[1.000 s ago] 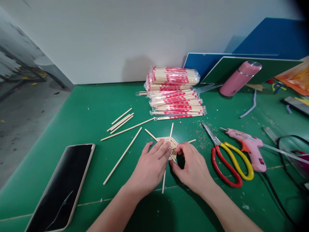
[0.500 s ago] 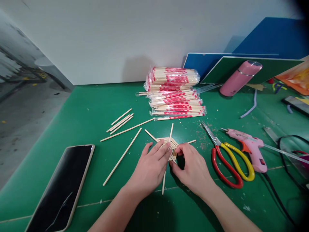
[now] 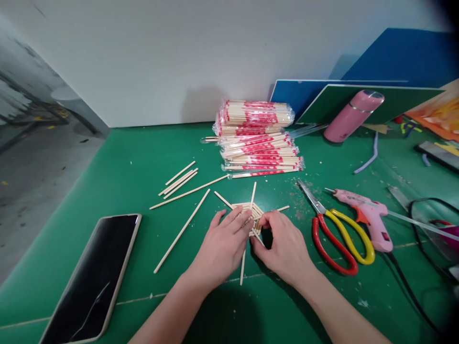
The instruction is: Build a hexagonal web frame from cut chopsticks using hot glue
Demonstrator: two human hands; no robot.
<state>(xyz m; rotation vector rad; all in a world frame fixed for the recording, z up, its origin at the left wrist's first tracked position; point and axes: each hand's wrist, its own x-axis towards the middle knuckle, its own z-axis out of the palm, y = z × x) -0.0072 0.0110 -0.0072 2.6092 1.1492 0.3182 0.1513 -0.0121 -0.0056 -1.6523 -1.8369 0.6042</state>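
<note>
- Step in hand, as judged: one piece of a stick lattice (image 3: 256, 210) is being set or held in place. The lattice lies flat just left of the scissors (image 3: 320, 209), the landmark throughout, with its longer sticks radiating outward.
- Left hand (image 3: 224, 241), left of the scissors: fingers extended and laid over the lattice, pressing rather than grasping.
- Right hand (image 3: 287, 241), nearest the scissors: grip closed, thumb and forefinger pinching the lattice's near right edge; which stick is held cannot be told.
- Next move, as judged: it calls for steady left-hand pressure and a small, exact right-hand adjustment, since thin sticks may slip out of line.
- Counter (image 3: 143, 157): green, scuffed, with crumbs beside the scissors' blades. A pink glue gun (image 3: 373, 210) lies just right of the scissors; wrapped chopsticks (image 3: 260, 138) are piled beyond and to their left; loose sticks (image 3: 182, 231) and a phone (image 3: 93, 272) lie farther left.
- Room: beyond the scissors, a pink bottle (image 3: 353, 117) stands before a green panel (image 3: 333, 107) and a pale wall (image 3: 161, 62); well left, grey floor (image 3: 71, 153) shows.
</note>
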